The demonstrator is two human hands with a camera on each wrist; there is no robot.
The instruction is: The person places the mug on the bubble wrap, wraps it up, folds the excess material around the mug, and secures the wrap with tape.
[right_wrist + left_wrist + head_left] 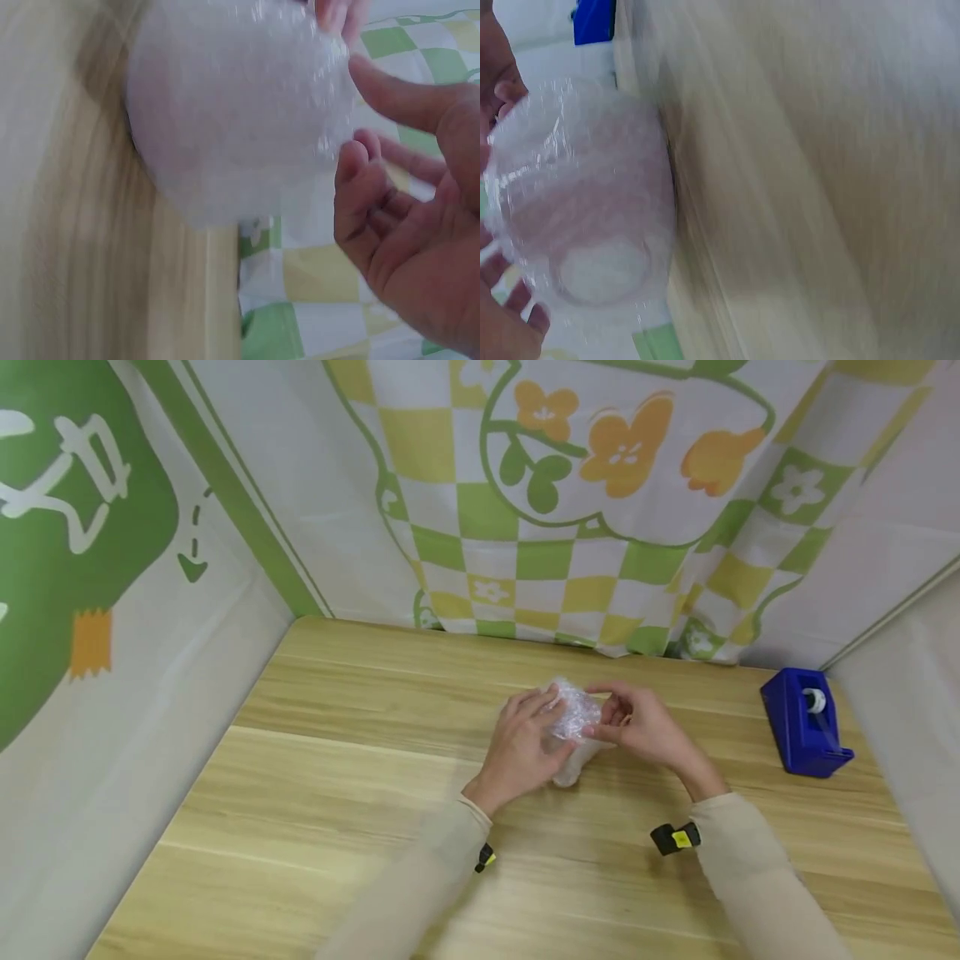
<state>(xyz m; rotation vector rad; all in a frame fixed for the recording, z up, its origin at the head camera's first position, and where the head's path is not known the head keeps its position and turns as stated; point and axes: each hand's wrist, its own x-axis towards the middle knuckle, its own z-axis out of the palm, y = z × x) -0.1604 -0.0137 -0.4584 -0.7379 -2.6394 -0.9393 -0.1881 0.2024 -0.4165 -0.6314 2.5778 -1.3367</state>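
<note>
A bubble-wrapped bundle (576, 714) sits on the wooden table between both hands. Through the clear wrap, a pinkish rounded body and a pale circular end (604, 270) show in the left wrist view; the kind of object inside cannot be told. My left hand (521, 747) holds the bundle from the left, fingers over its top and thumb toward the near side. At the right side, my right hand (637, 722) has thumb and index finger at the wrap, the other fingers curled inward. In the right wrist view, that thumb (405, 97) meets the wrap's edge.
A blue tape dispenser (806, 727) with a roll of tape stands at the table's far right. Behind the table (300, 793) hangs a green and yellow checkered curtain (555, 568). Light panels (172, 668) rise along the sides.
</note>
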